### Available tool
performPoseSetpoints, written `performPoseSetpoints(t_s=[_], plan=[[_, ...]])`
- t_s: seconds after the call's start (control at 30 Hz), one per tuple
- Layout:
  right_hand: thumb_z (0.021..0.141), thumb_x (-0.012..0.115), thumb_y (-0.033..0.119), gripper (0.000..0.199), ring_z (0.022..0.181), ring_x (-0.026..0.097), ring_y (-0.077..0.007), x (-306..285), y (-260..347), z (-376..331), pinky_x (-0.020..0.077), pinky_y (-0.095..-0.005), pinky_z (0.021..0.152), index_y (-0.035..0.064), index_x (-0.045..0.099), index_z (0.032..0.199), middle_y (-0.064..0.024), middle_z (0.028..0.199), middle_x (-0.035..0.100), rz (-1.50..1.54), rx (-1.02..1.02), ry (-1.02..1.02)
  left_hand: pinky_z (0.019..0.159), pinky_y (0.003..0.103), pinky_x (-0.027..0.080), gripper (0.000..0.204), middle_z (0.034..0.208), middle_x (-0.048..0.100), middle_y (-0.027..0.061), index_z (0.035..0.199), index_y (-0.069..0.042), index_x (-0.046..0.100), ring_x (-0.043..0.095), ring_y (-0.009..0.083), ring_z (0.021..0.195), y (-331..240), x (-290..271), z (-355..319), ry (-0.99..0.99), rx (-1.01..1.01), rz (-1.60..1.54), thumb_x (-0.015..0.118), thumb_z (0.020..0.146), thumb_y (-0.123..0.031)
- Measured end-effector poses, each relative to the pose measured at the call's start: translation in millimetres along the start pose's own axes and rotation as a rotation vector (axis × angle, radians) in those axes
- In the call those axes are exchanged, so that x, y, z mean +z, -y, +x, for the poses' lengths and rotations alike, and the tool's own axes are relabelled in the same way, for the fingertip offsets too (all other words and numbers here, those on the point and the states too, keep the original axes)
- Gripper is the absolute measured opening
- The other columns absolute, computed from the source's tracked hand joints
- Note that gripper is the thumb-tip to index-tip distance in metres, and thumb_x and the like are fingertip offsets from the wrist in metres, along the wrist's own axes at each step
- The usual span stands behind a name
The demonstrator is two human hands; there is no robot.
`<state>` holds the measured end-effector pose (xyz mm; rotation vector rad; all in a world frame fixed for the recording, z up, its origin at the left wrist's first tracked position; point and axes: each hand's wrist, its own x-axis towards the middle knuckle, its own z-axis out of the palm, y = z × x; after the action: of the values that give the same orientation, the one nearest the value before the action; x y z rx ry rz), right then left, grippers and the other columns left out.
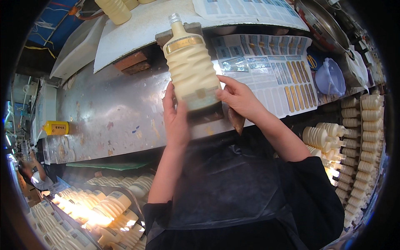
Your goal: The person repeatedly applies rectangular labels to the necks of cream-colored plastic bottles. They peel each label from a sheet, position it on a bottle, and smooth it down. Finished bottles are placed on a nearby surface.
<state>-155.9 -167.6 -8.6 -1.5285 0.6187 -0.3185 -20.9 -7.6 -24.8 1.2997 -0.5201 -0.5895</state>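
A cream glass bottle (191,68) with wavy ridges lies with its neck pointing away from me, its upper end against a dark padded block (196,30). It bears a gold label on its shoulder and a pale label near its base. My left hand (176,123), slightly blurred, grips the left side near the base. At the lower right side, my right hand (241,98) holds the bottle with thumb and fingers. Below the right palm a brown pointed object (236,121) sticks out; what it is I cannot tell. Sheets of gold and blue labels (266,75) lie to the right.
Scuffed metal worktop (112,108) spreads leftward, with a brick (131,62) under a white board and a yellow container (56,128) at the left end. A lavender bucket (330,78) stands right. Many bottles (366,137) are stacked at right; others (112,208) lie lower left.
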Motion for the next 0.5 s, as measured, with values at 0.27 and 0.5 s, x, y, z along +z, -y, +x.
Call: performPoseSetpoints(t_s=[0.27,0.5], plan=[[0.094,0.073,0.028,0.057,0.075,0.059,-0.0098,3.5,8.0,-3.1,0.0506,-0.0276,0.069,0.0032,0.058,0.142,-0.0033,0.083,0.066,-0.054,0.03,-0.046,0.117,0.039,0.035,0.067,0.154,0.039,0.0144,0.159,-0.003,0.029,0.042,0.0246,0.141,1.9,0.0,-1.0,-0.001,0.011,-0.005,0.06,0.101,-0.015],[0.1,0.07,0.026,0.055,0.072,0.05,-0.0025,4.9,11.5,-3.8,0.0428,-0.021,0.063,0.0019,0.054,0.146,0.0042,0.081,0.06,-0.095,0.038,-0.027,0.116,0.038,0.036,0.067,0.153,0.04,0.0156,0.159,-0.003,0.028,0.043,0.0246,0.14,-3.0,3.2,-2.2,0.002,-0.008,-0.055,0.059,0.101,-0.015]])
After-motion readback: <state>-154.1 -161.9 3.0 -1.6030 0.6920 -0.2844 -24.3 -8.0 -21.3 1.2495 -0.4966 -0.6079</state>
